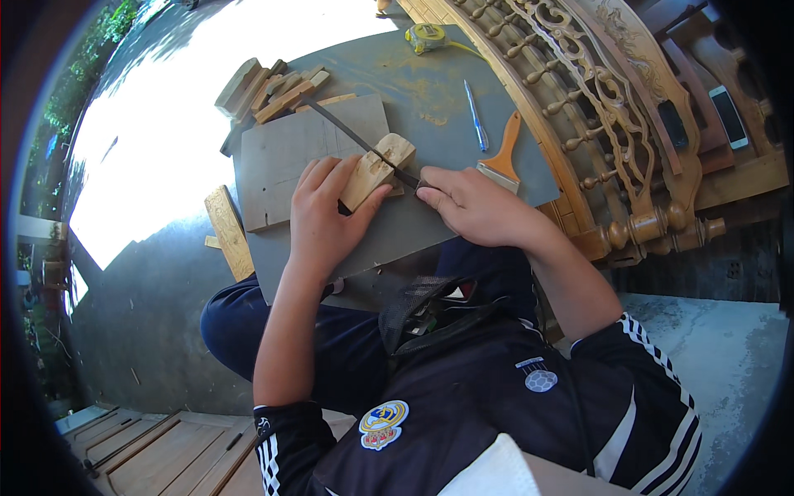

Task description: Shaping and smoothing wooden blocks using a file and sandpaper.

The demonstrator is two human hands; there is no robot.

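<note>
— 2 hands, both busy on 1 small wooden block [376,169]. Where exactly does it sit?

— On a grey board [430,99] that serves as a worktop, near its middle, partly over a second flat grey slab [289,161] lying on the board's left half. The block is pale, tilted, with its upper end pointing up and to the right.

— What is the left hand [327,219] doing?

— It clamps the block: fingers curl over the block's left side, thumb pressed along its lower right edge. Grasping, firmly.

— And the right hand [471,207]?

— Clenched around the handle end of a long dark file [351,136]. The blade runs up and to the left from that fist, crossing the top of the block and touching it, then passing over the slab.

— Anything else on the board?

— 1 paintbrush [500,161] with an orange wooden handle lies just beside the right hand, bristles toward the person. 1 blue pen [474,116] lies a little further up. 1 yellow tape measure [428,37] sits at the far edge. Sawdust is scattered between them.

— Beyond the board?

— A pile of short wood offcuts [269,87] at the far left corner, and 1 longer scrap [230,231] leaning at the left edge. To the right stands carved, varnished wooden furniture [595,107] with turned spindles; 1 phone [729,116] rests on it, well apart from the hands.
</note>
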